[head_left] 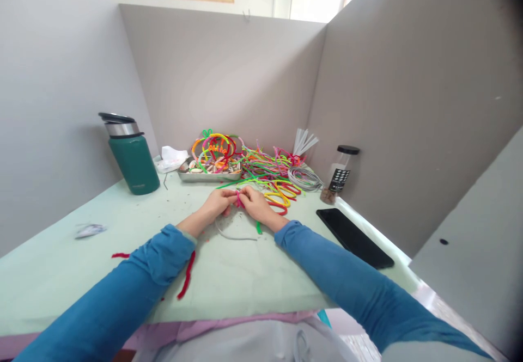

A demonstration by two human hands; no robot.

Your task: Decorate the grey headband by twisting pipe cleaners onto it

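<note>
My left hand (218,203) and my right hand (254,203) meet over the middle of the table, both with fingers pinched on a small pink fuzzy piece (239,199). Its exact shape is mostly hidden by the fingertips. Below the hands a thin grey wire (235,238) curves on the cloth, and a short green fuzzy piece (259,227) lies by my right wrist. Yellow fuzzy loops (281,194) rest just right of my right hand. A dark red fuzzy strip (187,276) lies beside my left sleeve.
Behind the hands are a metal tray (210,177) with colourful hoops, a pile of fuzzy stems (265,161) and coiled grey wire (304,178). A green bottle (134,163) stands left; a jar (337,177) and black phone (354,238) are right. Grey partitions surround the table.
</note>
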